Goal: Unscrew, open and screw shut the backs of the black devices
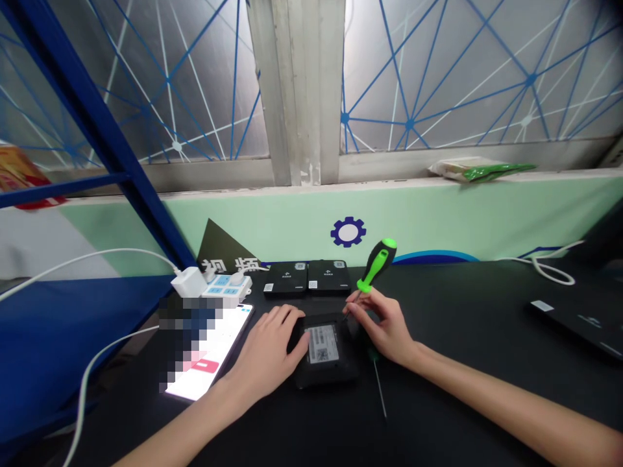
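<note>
A black electronic box [335, 371] with a white printed label lies flat on the dark table. My left hand [272, 344] grips its left side, the thumb resting beside the label. Between the fingertips of my right hand [384, 324] is a screwdriver [377, 264] with a green and black handle. It leans to the right, its tip down by the box's far right corner; whether the tip sits in a screw is too small to tell. Below that hand lies a second screwdriver [380, 389], its handle mostly hidden.
Two similar black boxes [286, 279] stand side by side near the wall. To the left are a lit phone [209, 360], a white power strip [228, 288] and a charger [189, 283] with white cables. Another flat black device [579, 327] lies at the right.
</note>
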Demonstrator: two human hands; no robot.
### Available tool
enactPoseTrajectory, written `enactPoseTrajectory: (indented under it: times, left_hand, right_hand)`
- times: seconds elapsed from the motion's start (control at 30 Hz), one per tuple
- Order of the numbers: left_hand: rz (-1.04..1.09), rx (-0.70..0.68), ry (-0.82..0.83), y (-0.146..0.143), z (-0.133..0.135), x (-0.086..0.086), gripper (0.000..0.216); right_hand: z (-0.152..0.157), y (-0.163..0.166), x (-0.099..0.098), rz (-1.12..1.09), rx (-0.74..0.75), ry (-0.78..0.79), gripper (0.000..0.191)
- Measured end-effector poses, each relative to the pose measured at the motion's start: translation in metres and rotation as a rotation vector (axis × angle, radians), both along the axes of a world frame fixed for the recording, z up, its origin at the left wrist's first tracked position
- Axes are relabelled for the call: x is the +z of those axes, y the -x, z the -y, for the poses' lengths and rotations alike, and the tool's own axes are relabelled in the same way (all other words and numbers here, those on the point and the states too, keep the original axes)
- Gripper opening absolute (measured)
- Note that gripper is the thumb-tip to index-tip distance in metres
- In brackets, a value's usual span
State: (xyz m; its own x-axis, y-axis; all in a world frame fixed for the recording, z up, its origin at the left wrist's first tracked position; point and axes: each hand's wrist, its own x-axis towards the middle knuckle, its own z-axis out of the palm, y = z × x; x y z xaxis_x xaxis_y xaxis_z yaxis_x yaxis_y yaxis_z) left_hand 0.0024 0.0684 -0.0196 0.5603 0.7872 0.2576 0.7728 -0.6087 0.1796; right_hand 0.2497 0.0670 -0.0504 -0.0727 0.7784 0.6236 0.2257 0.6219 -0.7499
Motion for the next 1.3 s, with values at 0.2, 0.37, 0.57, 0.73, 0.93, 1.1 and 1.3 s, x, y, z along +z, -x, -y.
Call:
enactPoseTrajectory:
  times: [0.2, 0.37, 0.57, 0.73, 0.93, 1.1, 1.3]
  left_hand:
    - [-0.090, 0.156, -0.013, -0.002, -0.002, 0.013, 0.027]
    - [-0.166, 0.196, 0.093, -0.003, 0.000, 0.016, 0.039]
    - [-0.106, 0.112, 0.079, -0.001, 0.001, 0.005, 0.041]
    - [0.064, 0.011, -0.038, -0.001, 0.000, 0.002, 0.014]
    - [0.053, -0.091, 0.039, 0.002, -0.002, -0.007, 0.043]
    - [0.058, -0.044, 0.085, 0.000, 0.000, -0.011, 0.041]
    - [0.099, -0.037, 0.098, -0.002, 0.004, -0.008, 0.039]
  right_hand:
    - [0.000, 0.000, 0.001, -0.021, 0.021, 0.016, 0.007]
    - [0.002, 0.001, 0.003, 0.001, 0.029, 0.019, 0.008]
    - [0.002, 0.001, 0.004, 0.004, 0.042, 0.013, 0.007]
    - [0.004, 0.000, 0.004, 0.030, 0.081, 0.003, 0.005]
    - [0.007, 0.000, 0.007, 0.046, 0.105, -0.018, 0.007]
    - [0.006, 0.000, 0.007, 0.076, 0.106, -0.037, 0.007]
    - [0.005, 0.001, 0.006, 0.165, 0.093, -0.064, 0.006]
